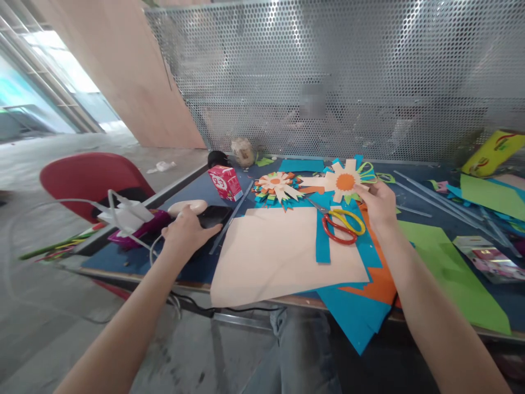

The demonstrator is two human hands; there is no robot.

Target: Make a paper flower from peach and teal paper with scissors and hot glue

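My right hand [379, 205] pinches the edge of a paper flower [345, 180], which has cream petals, an orange centre and blue and green layers. Another layered paper flower [276, 186] lies to its left. My left hand [184, 232] is at the table's left side, thumb and fingers apart, at the near-left edge of a black phone [214, 215]. Its fingers reach a pale oval object [188, 207]; whether they touch it I cannot tell. Between my hands, scissors with red and yellow handles [343, 225] rest on a cream paper sheet [279, 254] and a blue strip [322, 241].
Left are a purple power strip [137, 227] with white plugs and cables, and a red chair [96, 178]. A pink box [225, 183] stands behind the phone. Green paper [447, 268], clear sticks [438, 200] and a yellow package [494, 153] are right. Perforated metal [262, 65] borders the back.
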